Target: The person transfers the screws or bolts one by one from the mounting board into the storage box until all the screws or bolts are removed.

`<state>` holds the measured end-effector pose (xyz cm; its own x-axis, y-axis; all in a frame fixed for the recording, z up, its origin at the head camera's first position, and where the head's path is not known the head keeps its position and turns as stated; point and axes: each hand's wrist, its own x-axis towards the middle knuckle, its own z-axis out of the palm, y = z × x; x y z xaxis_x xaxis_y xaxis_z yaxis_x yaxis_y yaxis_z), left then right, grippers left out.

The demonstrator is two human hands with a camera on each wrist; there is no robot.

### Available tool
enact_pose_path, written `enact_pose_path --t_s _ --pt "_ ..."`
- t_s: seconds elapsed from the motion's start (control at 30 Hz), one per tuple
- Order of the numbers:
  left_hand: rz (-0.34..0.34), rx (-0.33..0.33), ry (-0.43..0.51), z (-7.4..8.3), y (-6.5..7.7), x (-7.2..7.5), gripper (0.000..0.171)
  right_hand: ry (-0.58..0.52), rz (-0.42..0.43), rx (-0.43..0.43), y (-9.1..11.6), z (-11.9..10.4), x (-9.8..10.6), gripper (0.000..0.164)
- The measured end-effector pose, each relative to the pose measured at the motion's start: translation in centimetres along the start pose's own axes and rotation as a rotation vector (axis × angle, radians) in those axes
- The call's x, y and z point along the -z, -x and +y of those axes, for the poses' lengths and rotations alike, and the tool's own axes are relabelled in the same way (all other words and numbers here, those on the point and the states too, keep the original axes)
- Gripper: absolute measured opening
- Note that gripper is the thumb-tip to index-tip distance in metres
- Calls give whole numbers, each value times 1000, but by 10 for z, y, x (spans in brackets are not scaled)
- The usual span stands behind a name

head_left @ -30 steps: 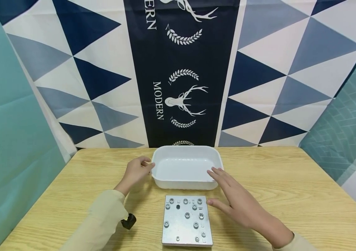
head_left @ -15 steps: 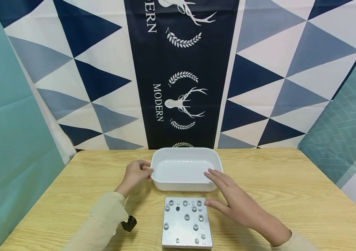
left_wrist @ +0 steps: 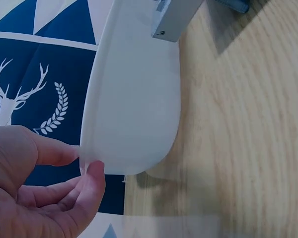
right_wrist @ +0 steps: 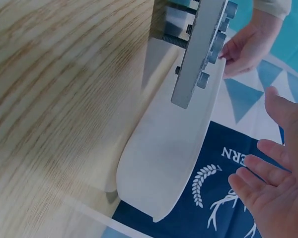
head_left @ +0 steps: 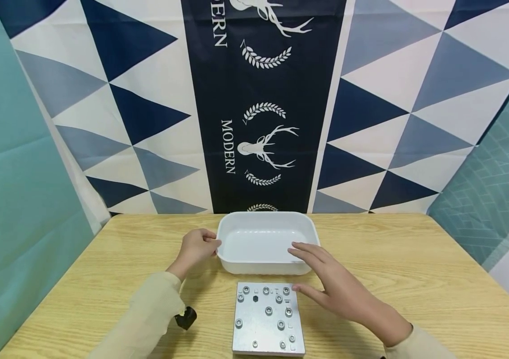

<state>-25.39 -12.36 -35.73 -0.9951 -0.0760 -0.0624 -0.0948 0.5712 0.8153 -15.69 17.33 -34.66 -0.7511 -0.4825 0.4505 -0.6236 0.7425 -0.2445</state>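
A white rectangular tray (head_left: 263, 268) stands on the table at the far middle. My left hand (head_left: 195, 249) pinches its left rim; in the left wrist view thumb and fingers of this hand (left_wrist: 49, 183) meet at the tray's edge (left_wrist: 134, 99). Over the tray's right front corner hovers my right hand (head_left: 339, 286), its fingers spread and holding nothing. In front of the tray lies a square metal plate (head_left: 259, 330) with several socket-head bolts. Edge-on in the right wrist view, the plate (right_wrist: 196, 64) shows bolt shanks (right_wrist: 175, 40) sticking out below.
The wooden table (head_left: 398, 269) stretches to both sides of the tray. A patterned cloth backdrop (head_left: 254, 99) hangs right behind its far edge. Teal sheets flank the left (head_left: 21, 174) and right. Something black (head_left: 186, 318) sits at my left sleeve.
My left thumb and fingers have closed on the tray's rim. The right hand has drifted slightly left, still spread. Tray and plate look unmoved apart from a small camera shift.
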Motion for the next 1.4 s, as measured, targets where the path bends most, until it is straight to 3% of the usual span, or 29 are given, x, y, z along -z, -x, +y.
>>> enact_pose_path --t_s 0.47,0.67,0.87,1.4 --pt "-20 51 53 0 -9 1 22 26 -24 98 -6 0 -3 40" --pt "-20 71 73 -1 -8 2 22 28 -8 217 -9 2 -7 30" --pt "-8 78 81 2 -7 0 22 87 20 311 -13 2 -13 28" --pt "8 85 97 -1 -8 -3 23 187 -69 418 -19 1 -17 23"
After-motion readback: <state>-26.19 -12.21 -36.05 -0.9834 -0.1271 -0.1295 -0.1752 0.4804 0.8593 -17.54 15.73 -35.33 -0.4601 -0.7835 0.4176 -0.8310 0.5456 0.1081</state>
